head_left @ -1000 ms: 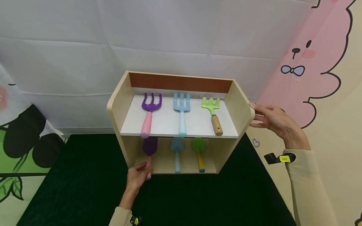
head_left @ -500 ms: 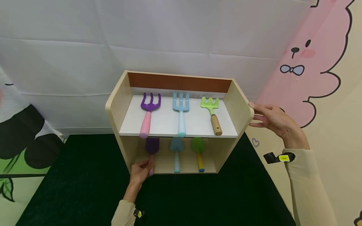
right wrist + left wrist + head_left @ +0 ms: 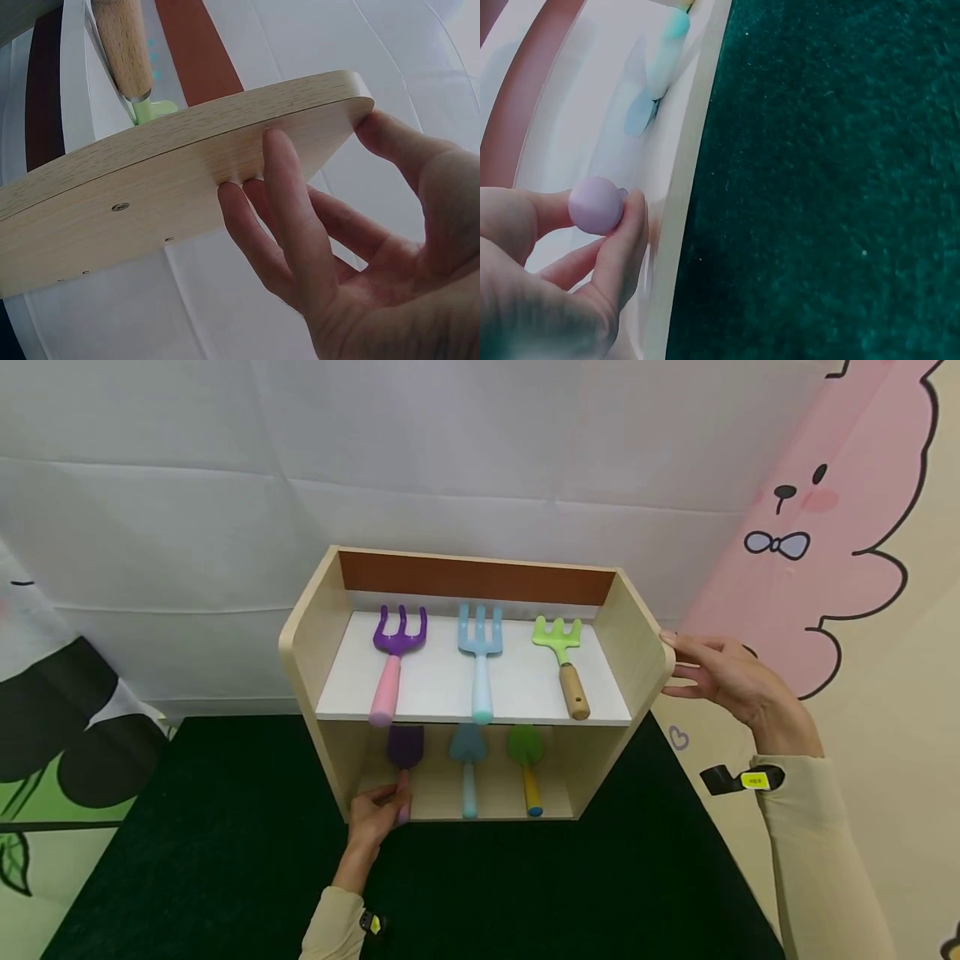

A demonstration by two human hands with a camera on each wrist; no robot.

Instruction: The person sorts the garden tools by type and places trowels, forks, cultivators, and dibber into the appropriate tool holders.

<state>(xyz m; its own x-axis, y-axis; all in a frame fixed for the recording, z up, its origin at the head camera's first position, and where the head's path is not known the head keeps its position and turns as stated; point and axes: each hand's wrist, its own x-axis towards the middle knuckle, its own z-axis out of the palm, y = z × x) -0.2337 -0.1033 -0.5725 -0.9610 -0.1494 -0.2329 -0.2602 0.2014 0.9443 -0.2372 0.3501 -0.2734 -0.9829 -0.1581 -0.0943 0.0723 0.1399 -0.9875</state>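
My left hand (image 3: pixel 372 818) pinches the pink handle (image 3: pixel 403 797) of a small garden trowel with a dark purple blade (image 3: pixel 406 746), on the lower level of a two-level wooden shelf (image 3: pixel 341 768). In the left wrist view, the handle's rounded end (image 3: pixel 596 205) sits between my thumb and fingers. A blue trowel (image 3: pixel 468 768) and a green trowel with a yellow handle (image 3: pixel 528 768) lie to its right. My right hand (image 3: pixel 731 681) touches the shelf's right side panel (image 3: pixel 187 180), fingertips on its outer face and one digit at the rounded edge.
On the white upper level lie a purple hand fork with a pink handle (image 3: pixel 387 685), a light blue fork (image 3: pixel 481 660) and a green fork with a wooden handle (image 3: pixel 573 689). Dark green cloth (image 3: pixel 570 893) covers the table. A white curtain (image 3: pixel 450 443) hangs behind.
My left hand has moved slightly right and up with the purple trowel, bringing it further into the lower level. The right hand stays at the side panel.
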